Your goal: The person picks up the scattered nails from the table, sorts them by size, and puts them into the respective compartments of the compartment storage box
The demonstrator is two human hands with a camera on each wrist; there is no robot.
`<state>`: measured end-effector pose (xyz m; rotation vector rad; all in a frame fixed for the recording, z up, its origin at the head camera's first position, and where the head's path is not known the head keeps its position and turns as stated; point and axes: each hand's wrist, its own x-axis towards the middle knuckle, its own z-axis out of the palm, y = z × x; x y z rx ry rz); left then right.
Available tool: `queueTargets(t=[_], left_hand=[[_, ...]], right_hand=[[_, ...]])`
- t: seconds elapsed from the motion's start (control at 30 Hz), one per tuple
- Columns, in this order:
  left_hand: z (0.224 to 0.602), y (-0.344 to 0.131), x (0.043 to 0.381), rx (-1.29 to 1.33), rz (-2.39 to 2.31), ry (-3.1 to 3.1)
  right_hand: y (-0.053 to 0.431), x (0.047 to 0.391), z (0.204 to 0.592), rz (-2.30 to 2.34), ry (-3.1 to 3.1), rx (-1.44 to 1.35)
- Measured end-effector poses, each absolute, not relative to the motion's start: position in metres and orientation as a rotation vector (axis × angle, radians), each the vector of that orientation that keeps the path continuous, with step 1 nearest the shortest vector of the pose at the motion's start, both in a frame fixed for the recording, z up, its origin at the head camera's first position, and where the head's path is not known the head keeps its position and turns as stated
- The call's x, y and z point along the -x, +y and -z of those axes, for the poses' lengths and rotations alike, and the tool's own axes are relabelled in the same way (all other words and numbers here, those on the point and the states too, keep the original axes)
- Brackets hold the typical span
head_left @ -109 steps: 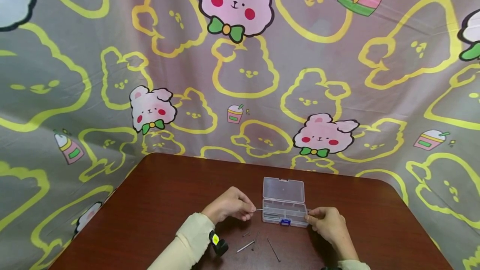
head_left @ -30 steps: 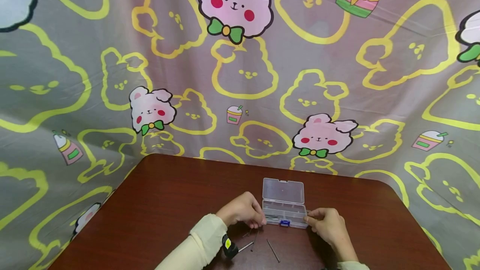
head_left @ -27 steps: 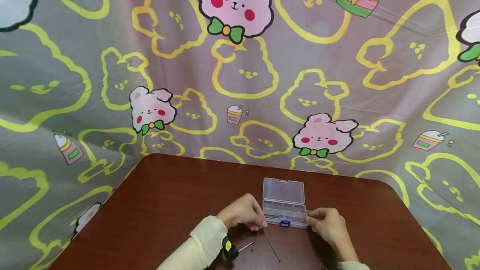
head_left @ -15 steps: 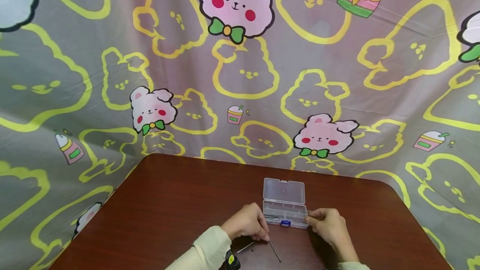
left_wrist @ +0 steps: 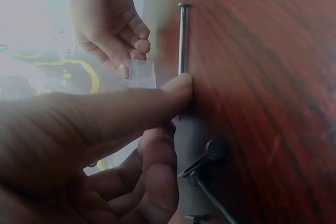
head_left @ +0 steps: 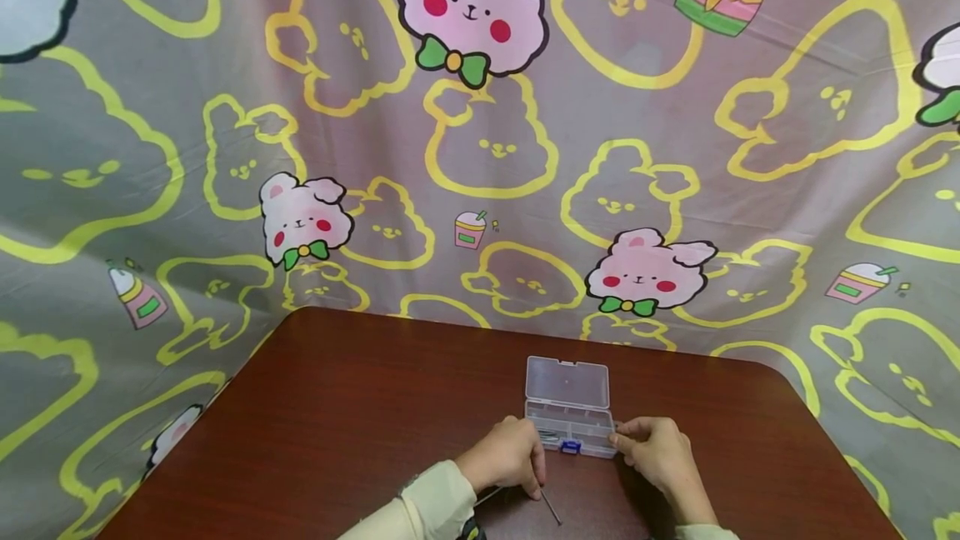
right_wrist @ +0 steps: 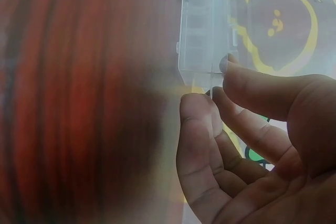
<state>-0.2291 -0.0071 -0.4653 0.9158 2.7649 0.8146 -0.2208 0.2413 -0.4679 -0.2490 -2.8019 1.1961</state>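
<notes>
A clear plastic compartment box (head_left: 567, 413) stands on the table, its lid (head_left: 567, 382) raised at the back and a blue latch (head_left: 571, 447) at the front. Several nails (head_left: 549, 435) lie in its front left compartment. My right hand (head_left: 660, 450) holds the box by its right end between thumb and fingers. Nearer the front edge, my left hand (head_left: 508, 455) pinches a nail (left_wrist: 182, 38) near its point, thumb over the shaft; the nail's head points away from the fingers. Beside that hand, more nails (left_wrist: 212, 153) lie on the table, partly hidden by it.
The brown wooden table (head_left: 360, 407) extends to the left and behind the box. A grey cloth with cartoon rabbits (head_left: 480, 148) hangs around its far side and both ends.
Earlier, my left hand held a nail at the box's left side. It has since moved forward and right to another nail on the table, without the first one. My right hand keeps its place.
</notes>
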Motion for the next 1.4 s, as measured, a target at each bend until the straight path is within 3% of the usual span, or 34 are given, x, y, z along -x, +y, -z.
queueTargets(t=[0.33,0.93,1.4], left_hand=[[0.458,-0.005,0.224,-0.953,-0.568,2.781],[0.454,-0.024,0.243,-0.720,-1.419,2.140],[0.449,-0.024,0.252,-0.681,-1.522,2.188]], right_hand=[[0.241,0.220,0.467,-1.199,-2.793,0.243],[0.241,0.221,0.465,-1.184,-2.799,0.229],[0.241,0.220,0.467,-1.186,-2.802,0.240]])
